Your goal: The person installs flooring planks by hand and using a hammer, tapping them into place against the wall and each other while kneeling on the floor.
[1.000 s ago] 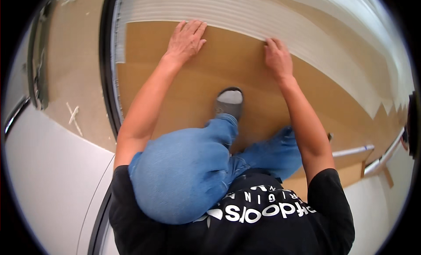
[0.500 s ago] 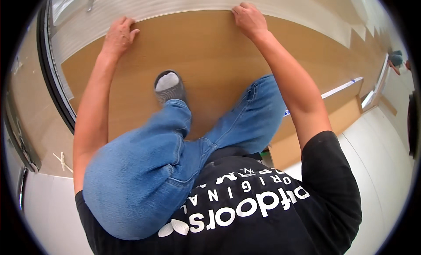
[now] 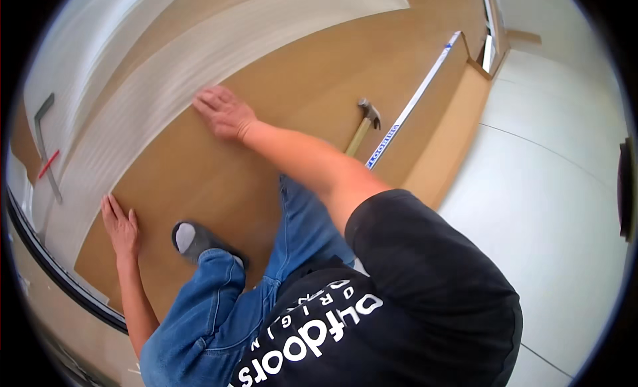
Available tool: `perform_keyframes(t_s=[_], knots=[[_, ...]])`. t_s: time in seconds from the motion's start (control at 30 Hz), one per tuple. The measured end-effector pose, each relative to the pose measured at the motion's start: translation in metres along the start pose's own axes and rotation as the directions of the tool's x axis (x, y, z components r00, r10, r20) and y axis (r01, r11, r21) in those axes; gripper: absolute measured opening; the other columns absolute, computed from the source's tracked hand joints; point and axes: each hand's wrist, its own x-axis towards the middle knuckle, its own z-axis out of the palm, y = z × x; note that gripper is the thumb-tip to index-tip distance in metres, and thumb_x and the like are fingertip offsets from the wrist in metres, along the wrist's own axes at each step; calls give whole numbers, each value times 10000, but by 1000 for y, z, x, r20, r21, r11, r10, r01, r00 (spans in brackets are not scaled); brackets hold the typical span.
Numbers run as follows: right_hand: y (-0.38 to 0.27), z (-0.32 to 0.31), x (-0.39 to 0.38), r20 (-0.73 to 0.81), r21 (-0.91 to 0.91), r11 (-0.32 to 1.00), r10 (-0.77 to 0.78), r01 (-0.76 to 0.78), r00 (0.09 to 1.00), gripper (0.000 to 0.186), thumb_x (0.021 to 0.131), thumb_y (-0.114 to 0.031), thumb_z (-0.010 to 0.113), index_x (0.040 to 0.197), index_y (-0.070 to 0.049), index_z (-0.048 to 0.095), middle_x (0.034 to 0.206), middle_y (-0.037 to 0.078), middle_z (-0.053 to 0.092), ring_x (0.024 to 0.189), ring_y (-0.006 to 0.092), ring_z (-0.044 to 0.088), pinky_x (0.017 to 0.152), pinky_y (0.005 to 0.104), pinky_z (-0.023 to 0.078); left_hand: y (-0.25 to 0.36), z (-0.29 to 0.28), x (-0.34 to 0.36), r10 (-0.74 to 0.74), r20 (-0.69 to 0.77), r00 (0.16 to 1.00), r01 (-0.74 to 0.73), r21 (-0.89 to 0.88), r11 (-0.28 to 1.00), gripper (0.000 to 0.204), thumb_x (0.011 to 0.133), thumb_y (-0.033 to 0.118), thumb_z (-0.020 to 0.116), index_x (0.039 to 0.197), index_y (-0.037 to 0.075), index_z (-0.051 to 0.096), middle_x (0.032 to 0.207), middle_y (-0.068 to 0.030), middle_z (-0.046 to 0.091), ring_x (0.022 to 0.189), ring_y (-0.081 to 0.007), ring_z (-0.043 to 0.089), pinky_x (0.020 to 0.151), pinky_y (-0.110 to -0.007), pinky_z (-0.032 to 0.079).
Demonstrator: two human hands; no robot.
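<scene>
My left hand (image 3: pixel 121 229) lies on a brown sheet (image 3: pixel 279 81), fingers stretched toward the edge where it meets white ribbed underlay (image 3: pixel 159 114). Farther along the same edge, my right hand (image 3: pixel 224 113) rests palm down, its fingers slightly bent and their tips at the border. Neither hand holds a thing. A claw hammer (image 3: pixel 363 126) with a pale handle lies on the sheet, right of my right forearm, which hides none of its head. Left of the underlay's edge lies a grey metal bar (image 3: pixel 44 137) with a bent end and a red piece across it.
My foot in a grey slipper (image 3: pixel 199 241) stands on the sheet. At the right, a long carton (image 3: pixel 445 128) with a white and blue strip (image 3: pixel 419 98) borders pale floor tiles (image 3: pixel 531 167). A dark door track (image 3: pixel 60 274) curves along the lower left.
The view has turned to the right. My fingers, curled at the sheet's edge before, now lie flatter along it. The hammer and the whole metal bar have come into sight.
</scene>
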Motion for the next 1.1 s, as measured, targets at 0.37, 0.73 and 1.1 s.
perform_keyframes(t_s=[0.37,0.73,1.1], knots=[[89,-79,57,-70,-18,989,142,-144,987,850,980,-584,543,1558,11,356,1635,236,335,1505,413,315,1225,617,202,9,-3,-71,-56,131,990,44,98,994,822,1021,418,573,1645,42,192,1719,-212,116,1582,-405,124,1269,-520,168],[244,-102,-17,-214,-141,861,455,-489,864,673,980,-426,605,1474,4,448,1594,216,372,1477,383,339,1241,528,222,32,-16,-77,-87,275,958,99,-29,995,846,1013,399,595,1645,26,174,1708,-261,88,1572,-451,116,1275,-525,149],[409,-178,-46,-216,-210,918,291,-335,932,260,952,-135,576,1187,-72,667,1212,154,682,1163,350,624,1004,454,517,118,-170,106,286,536,794,-364,43,930,740,854,155,760,1503,24,429,1392,-164,544,1293,-351,512,1131,-486,378]])
